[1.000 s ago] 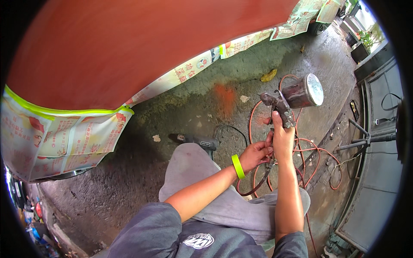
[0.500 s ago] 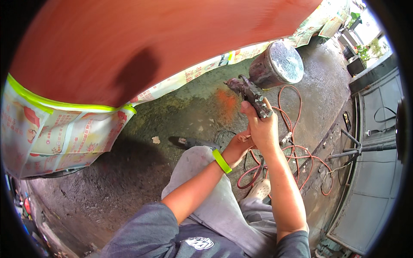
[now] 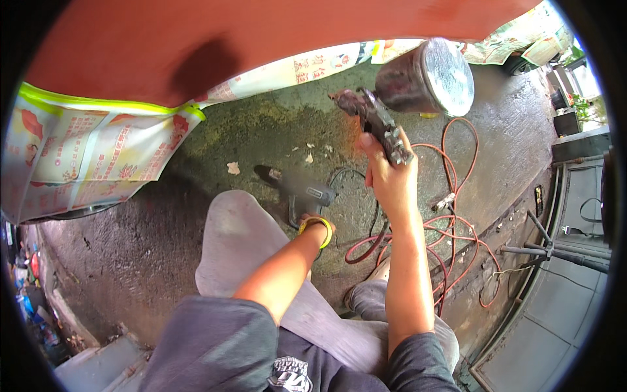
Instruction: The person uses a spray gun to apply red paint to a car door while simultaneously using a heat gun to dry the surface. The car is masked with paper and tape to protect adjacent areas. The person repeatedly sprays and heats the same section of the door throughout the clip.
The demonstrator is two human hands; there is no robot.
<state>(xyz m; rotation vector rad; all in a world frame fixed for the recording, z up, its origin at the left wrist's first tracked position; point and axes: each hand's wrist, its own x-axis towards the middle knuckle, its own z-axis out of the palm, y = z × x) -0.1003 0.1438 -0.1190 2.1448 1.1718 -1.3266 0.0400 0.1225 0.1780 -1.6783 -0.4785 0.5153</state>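
Observation:
My right hand (image 3: 394,176) grips a dark, paint-stained spray gun (image 3: 379,124) by its handle, holding it up off the floor. Down by my knee, my left hand (image 3: 316,225) is closed at the handle of a dark heat gun (image 3: 313,191), whose nozzle points to the left. The wrist and a yellow-green band (image 3: 313,227) hide part of the fingers. Ahead of me curves a large red painted panel (image 3: 274,32); its lower border is masked with printed paper sheets (image 3: 98,153) and yellow-green tape (image 3: 98,102).
A paint-crusted bucket (image 3: 408,81) stands just beyond the spray gun. Reddish hose (image 3: 450,222) loops over the wet floor at right. Farther right are a dark metal stand (image 3: 545,248) and a grey gate (image 3: 555,326). Clutter lines the far left.
My left hand has left my right hand and moved down and left to the heat gun. My right hand still holds the spray gun. The view has shifted.

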